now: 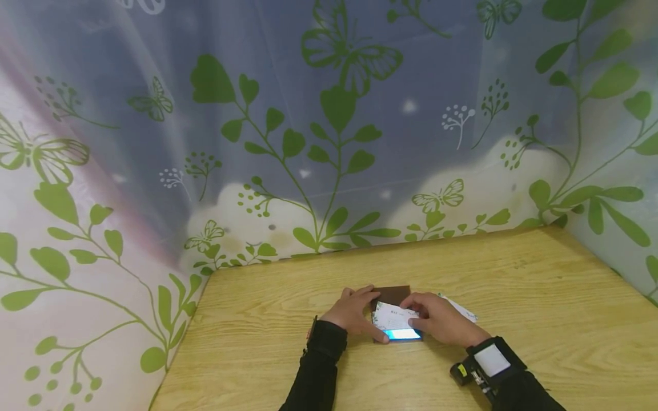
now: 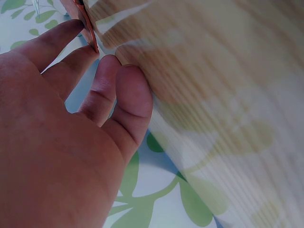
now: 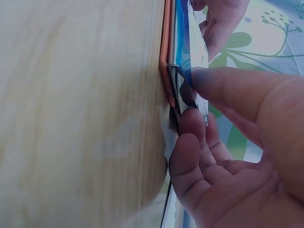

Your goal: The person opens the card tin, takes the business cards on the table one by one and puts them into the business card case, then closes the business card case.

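A brown card holder (image 1: 394,294) lies spread on the wooden table, its lower part bright blue and glossy. Over it is a white printed card (image 1: 392,315) with a green leaf pattern. My left hand (image 1: 354,311) grips the holder at its left side, thumb by the near corner and fingers by the far part. In the left wrist view, fingertips meet a thin brown edge (image 2: 90,31). My right hand (image 1: 439,319) pinches the white card's right side. The right wrist view shows the holder's brown edge (image 3: 166,61) and a clear plastic sleeve (image 3: 183,88) beside the fingertips.
Another white card (image 1: 458,306) with a leaf pattern lies on the table (image 1: 257,342), partly behind my right hand. A curtain (image 1: 288,171) printed with leaves and butterflies hangs along the table's back and sides.
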The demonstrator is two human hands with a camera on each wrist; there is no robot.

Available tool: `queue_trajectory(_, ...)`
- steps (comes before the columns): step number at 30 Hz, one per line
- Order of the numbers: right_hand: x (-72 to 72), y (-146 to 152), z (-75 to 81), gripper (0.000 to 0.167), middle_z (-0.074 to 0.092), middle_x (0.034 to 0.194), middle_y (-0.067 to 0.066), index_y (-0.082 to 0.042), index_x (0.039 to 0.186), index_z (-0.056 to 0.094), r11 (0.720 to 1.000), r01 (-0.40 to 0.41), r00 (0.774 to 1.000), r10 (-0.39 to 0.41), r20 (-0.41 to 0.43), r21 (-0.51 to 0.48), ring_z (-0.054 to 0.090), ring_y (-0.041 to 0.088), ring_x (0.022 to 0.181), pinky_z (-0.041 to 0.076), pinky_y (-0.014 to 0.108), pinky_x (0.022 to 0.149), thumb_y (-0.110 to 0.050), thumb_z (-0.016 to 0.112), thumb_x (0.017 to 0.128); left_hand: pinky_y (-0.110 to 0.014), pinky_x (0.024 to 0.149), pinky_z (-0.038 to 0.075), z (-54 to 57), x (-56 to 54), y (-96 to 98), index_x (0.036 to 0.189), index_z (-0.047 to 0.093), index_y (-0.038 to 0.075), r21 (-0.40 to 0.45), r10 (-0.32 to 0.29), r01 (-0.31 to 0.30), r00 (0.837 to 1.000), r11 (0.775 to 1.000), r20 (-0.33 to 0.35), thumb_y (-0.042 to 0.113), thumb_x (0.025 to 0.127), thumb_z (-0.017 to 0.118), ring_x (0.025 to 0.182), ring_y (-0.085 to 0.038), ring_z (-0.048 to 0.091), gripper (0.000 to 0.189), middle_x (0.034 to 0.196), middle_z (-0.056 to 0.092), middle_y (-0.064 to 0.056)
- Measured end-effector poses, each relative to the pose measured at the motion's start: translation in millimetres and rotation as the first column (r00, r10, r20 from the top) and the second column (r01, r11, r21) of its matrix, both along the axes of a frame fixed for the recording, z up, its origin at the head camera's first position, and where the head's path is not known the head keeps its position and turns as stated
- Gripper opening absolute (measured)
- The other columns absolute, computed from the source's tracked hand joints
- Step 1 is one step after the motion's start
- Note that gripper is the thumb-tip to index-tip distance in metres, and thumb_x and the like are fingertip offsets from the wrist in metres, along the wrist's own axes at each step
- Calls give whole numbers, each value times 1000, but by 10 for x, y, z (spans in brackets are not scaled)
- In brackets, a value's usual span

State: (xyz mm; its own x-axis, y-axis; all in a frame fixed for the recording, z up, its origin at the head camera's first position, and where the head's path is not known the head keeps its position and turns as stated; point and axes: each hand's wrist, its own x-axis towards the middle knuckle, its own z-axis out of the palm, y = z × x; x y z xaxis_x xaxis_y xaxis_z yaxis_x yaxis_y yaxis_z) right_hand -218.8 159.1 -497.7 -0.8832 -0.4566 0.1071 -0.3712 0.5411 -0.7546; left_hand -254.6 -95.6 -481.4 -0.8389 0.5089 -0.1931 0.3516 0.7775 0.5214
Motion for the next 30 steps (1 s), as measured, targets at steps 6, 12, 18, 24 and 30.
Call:
queue_trajectory(6,6,-5,4,26,66,110,5,-4,123,69,1000,-2,1000,2,11,1,52,10,73,46,26,65,-5,71,97,-37,98,47,15,17,6,159,44,23,-1,1,-1,1000,1000,-1,50,71,94,122,-18,36,105,168,30,3)
queue_trajectory(12,5,-1,13,27,66,107,5,-4,123,70,1000,14,1000,-14,-25,-6,53,9,75,46,26,66,-2,70,96,-36,99,47,18,8,15,159,44,24,-9,4,-4,1000,1000,-8,51,71,94,122,-18,36,105,168,30,4)
queue_trajectory(18,3,-3,2,28,66,109,4,-4,123,72,1000,10,1000,-10,-27,2,55,10,83,47,26,68,-1,70,96,-34,97,47,-6,0,7,159,45,22,8,6,-6,1000,1000,1,49,70,95,120,-17,36,105,168,31,3)
queue_trajectory(24,4,-9,-8,29,65,105,4,-4,125,71,999,17,999,-18,-31,-30,53,10,77,45,26,63,2,66,97,-32,94,47,-15,-1,9,159,45,22,22,10,-10,1000,1000,7,48,70,95,116,-16,36,106,168,31,3)
queue_trajectory(30,0,-13,-21,29,66,108,6,-4,124,70,997,35,999,-37,-28,-69,52,12,78,44,27,66,4,62,98,-32,94,47,-18,-11,15,159,44,22,22,13,-13,1000,1000,11,48,70,96,116,-15,36,106,168,31,4)
